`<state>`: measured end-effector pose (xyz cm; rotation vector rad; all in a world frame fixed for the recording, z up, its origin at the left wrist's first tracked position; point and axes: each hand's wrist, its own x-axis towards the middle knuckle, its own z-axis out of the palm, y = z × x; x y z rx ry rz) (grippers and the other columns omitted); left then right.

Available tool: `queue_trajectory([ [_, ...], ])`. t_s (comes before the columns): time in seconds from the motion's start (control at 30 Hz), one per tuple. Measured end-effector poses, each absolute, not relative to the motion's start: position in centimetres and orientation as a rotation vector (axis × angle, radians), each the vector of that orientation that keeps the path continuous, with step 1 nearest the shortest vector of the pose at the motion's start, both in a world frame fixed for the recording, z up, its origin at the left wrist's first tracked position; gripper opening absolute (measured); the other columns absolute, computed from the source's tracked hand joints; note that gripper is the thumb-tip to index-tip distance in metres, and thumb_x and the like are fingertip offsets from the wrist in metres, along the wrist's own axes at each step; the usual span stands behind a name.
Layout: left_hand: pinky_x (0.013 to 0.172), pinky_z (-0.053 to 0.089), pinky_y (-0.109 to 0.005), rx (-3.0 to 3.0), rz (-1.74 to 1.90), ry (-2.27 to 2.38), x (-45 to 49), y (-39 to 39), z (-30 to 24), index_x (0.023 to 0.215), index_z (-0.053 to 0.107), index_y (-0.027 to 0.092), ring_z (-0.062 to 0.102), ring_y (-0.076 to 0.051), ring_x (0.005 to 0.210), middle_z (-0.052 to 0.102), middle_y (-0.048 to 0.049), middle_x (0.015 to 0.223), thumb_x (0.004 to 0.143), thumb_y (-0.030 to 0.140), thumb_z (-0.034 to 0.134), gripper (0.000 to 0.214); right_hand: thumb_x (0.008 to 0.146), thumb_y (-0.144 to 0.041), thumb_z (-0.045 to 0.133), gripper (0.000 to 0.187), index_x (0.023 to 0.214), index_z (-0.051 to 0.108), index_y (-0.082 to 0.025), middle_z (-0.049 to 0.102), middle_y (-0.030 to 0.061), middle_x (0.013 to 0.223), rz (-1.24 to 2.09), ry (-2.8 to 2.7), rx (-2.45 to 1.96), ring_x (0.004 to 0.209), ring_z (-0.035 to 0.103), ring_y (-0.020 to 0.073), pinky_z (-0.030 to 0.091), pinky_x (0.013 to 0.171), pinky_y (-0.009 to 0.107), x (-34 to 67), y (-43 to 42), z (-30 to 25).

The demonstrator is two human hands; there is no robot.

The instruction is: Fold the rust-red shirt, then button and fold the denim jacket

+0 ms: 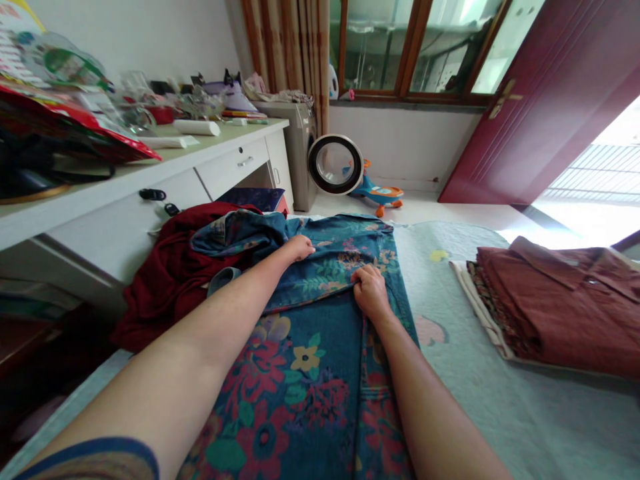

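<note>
A blue-green floral garment (310,373), seemingly a shirt or jacket, lies spread on the bed, its sleeve laid across the upper part. My left hand (300,248) is closed on the sleeve fabric near the far side. Closer to me and to the right, my right hand (371,291) pinches the sleeve's lower edge, beside the garment's right side. Part of the garment bunches up to the left, over a dark red cloth (173,273).
Folded clothes with a brown shirt (570,300) on top lie at right on the pale bed cover (450,400). A cluttered white desk (235,143) runs along the left. Beyond are a washing machine with its round door (336,165) swung out, and a blue ride-on toy (377,192).
</note>
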<state>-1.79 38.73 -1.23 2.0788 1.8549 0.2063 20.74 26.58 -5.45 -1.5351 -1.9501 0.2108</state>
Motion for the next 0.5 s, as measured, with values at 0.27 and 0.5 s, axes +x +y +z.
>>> queue_trajectory([
  [0.27,0.086,0.047,-0.031,2.203,0.237,1.961,-1.5,38.0,-2.5,0.105,0.069,0.021,0.064,-0.025,0.103,0.07,-0.0088,0.114,0.083,0.028,0.054,0.028,0.072,-0.006,0.048,0.023,0.077,0.066,-0.021,0.063,0.006,0.087,0.228,-1.952,-1.494,0.091,0.051,0.0222,0.036,0.085,0.033,20.8,26.6,-5.8],
  [0.5,0.07,0.048,-0.026,2.181,0.142,1.923,0.2,40.2,-1.8,0.09,0.072,0.018,0.067,-0.021,0.083,0.074,-0.0063,0.091,0.081,0.042,0.059,0.029,0.071,-0.008,0.049,0.022,0.077,0.065,-0.021,0.062,0.0058,0.085,0.225,-1.955,-1.468,0.089,0.052,0.022,0.037,0.083,0.033,20.9,26.6,-5.7],
])
